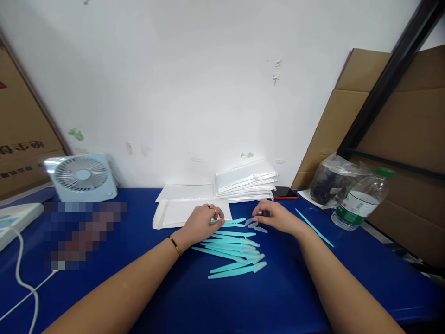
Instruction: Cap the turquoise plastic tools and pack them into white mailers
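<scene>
My left hand (205, 222) has its thumb and fingers closed on the handle end of a teal eyebrow razor (236, 224), at the top of a row. Below it, several more teal razors (239, 248) lie side by side, blade ends to the right. My right hand (273, 215) pinches at a few small translucent blade caps (260, 229); its fingertips meet the uppermost cap, partly hidden. Off to the right, apart from the row, lies one slim teal razor (314, 227). Under my left hand is a white padded envelope (167, 215).
Behind my hands is a stack of white padded envelopes (243, 178), with a phone (285, 192) beside it. A plastic bottle (361, 199) and a bagged dark container (327, 183) stand right. At left are a small fan (82, 175) and white cable (21, 273).
</scene>
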The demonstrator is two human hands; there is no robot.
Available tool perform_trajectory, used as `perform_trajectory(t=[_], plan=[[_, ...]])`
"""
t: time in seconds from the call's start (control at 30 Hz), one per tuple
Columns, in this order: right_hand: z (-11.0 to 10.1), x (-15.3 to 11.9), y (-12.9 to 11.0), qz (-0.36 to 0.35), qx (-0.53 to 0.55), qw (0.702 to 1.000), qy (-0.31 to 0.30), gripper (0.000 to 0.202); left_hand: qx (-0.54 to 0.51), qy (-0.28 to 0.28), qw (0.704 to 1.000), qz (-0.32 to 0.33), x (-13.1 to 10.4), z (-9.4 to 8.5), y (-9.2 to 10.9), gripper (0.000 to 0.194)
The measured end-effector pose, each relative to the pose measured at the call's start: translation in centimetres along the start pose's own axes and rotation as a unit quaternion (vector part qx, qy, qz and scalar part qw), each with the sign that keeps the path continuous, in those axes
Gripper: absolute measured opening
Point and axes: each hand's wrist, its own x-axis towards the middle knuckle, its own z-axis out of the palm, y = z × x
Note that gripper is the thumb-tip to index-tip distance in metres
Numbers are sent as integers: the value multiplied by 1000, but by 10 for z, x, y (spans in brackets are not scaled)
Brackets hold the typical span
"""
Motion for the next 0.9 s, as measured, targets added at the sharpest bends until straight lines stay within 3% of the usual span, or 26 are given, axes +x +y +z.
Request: perform_trajectory(t=[0.13,0.27,0.43,0.63,0.77,0.9], plan=[[27,12,-18,-82,1,996,36,21,23,46,998,-35,2,-8,-23,26],[42,19,-22,-110,-16,994,-7,19,34,10,999,-21,0,-8,-48,32],[34,16,-11,-100,-30,994,-18,16,45,-39,998,-25,-2,-8,-61,33],[21,8,-7,-65,-31,997,27,15,56,-66,993,-78,-9,-25,-77,32],[11,1,-16,-74,-6,997,-24,10,92,-42,988,-119,-11,-31,-81,28],[6,-5,-24,-68,-4,994,-85,11,101,25,991,-89,-7,-29,-58,27]])
